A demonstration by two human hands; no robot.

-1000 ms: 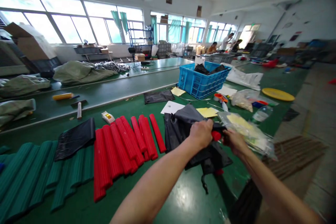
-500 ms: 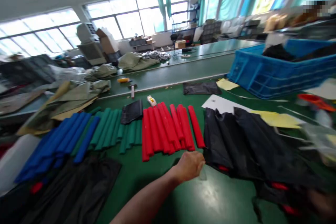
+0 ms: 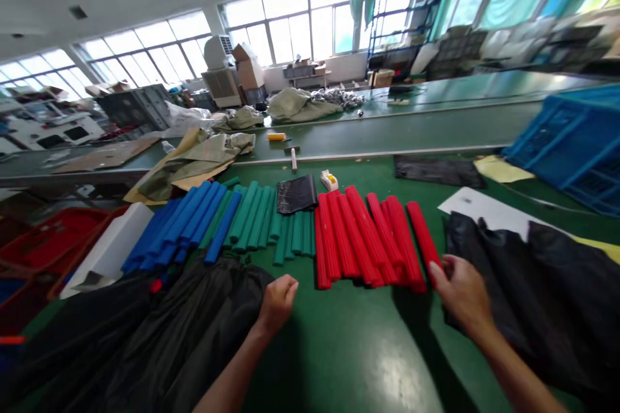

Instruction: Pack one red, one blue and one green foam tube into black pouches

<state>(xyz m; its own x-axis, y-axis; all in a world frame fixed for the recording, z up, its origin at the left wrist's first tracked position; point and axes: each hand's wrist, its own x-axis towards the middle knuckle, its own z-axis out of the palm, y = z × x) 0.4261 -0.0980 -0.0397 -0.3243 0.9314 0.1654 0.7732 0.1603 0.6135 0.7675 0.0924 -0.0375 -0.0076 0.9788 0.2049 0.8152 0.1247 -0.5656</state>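
Note:
My right hand (image 3: 462, 297) has its thumb and fingers at the near end of a red ribbed stick-like roll (image 3: 422, 235), which lies a little apart from the other red rolls (image 3: 358, 239). My left hand (image 3: 278, 302) is closed in a fist above the green table, beside the black fabric (image 3: 203, 322); whatever it may hold is hidden. Green rolls (image 3: 252, 216) lie side by side left of the red ones, and blue rolls (image 3: 188, 219) are piled further left. Black bags (image 3: 498, 271) lie flat just right of my right hand.
A folded black pouch (image 3: 296, 193) rests on the green rolls, near a white tape dispenser (image 3: 329, 179). At the right edge is a blue crate (image 3: 571, 142). Red bins (image 3: 53, 239) stand left, beside a white block (image 3: 113, 245). Green cloth (image 3: 203, 158) lies behind the blue rolls.
The view has swung left. My left hand has moved away from the red rolls toward the black fabric. My right hand has come in from the lower right to the rightmost red roll.

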